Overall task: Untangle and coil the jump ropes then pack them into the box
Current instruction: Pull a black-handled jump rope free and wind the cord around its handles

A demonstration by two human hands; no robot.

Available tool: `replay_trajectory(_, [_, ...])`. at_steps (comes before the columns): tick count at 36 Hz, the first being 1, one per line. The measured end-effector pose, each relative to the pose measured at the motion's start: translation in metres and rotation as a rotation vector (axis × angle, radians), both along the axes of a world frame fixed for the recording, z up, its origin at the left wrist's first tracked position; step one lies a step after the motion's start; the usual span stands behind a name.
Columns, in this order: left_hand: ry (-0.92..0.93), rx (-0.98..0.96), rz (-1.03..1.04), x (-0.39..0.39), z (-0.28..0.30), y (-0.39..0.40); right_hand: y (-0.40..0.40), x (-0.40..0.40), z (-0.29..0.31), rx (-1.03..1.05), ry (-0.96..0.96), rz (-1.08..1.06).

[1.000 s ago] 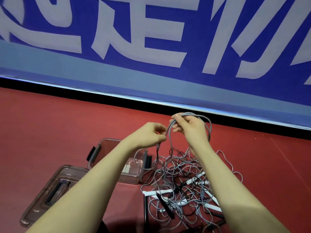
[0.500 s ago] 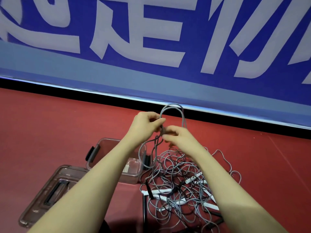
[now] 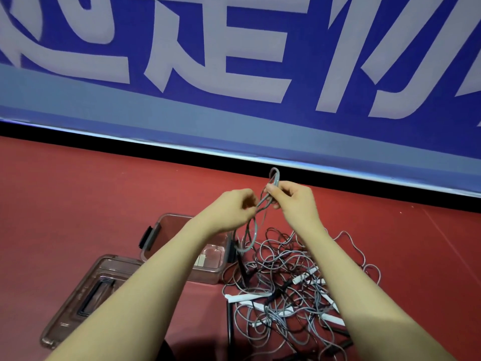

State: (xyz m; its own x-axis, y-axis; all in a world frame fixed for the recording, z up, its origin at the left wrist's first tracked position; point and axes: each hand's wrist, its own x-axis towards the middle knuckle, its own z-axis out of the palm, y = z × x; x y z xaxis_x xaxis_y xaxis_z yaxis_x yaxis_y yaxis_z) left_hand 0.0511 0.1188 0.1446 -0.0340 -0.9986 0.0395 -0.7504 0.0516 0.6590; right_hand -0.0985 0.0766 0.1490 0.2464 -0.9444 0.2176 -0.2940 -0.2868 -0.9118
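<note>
A tangled heap of grey jump ropes with white and black handles lies on the red floor at lower right. Above it, both hands hold up a short loop of grey rope. My right hand pinches the loop just below its top. My left hand pinches the strands a little lower, close beside the right. Strands hang from the hands down to the heap. A clear plastic box with dark clips stands open left of the heap, partly hidden by my left forearm.
The box's clear lid lies flat on the floor at lower left. A blue banner with large white characters stands along the far edge of the red floor, behind a black strip.
The raised loop has shrunk and narrowed. My right hand rose from below the loop and now pinches it near its top, while my left hand stays close beside it.
</note>
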Motion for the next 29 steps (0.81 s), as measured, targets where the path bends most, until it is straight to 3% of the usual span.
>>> replay_trajectory(3, [-0.157,-0.029,-0.012,0.003,-0.005,0.001,-0.002,-0.002,0.004,-0.013,-0.042,-0.025])
replay_trajectory(9, [-0.177,-0.019,-0.036,0.000,-0.009,0.002,0.000,-0.001,0.011,-0.021,-0.213,-0.116])
replay_trajectory(15, [-0.015,-0.091,-0.010,-0.007,-0.010,-0.001,0.000,-0.001,0.027,0.180,-0.683,-0.112])
replay_trajectory(19, [0.112,-0.200,0.059,-0.014,-0.006,-0.001,0.000,-0.002,0.035,0.296,-0.881,-0.079])
replay_trajectory(25, [-0.009,-0.239,0.078,-0.017,-0.002,-0.006,0.000,-0.005,0.035,0.331,-0.945,-0.062])
replay_trajectory(29, [0.070,-0.239,0.176,-0.014,-0.001,-0.009,-0.001,-0.006,0.031,0.373,-0.885,-0.004])
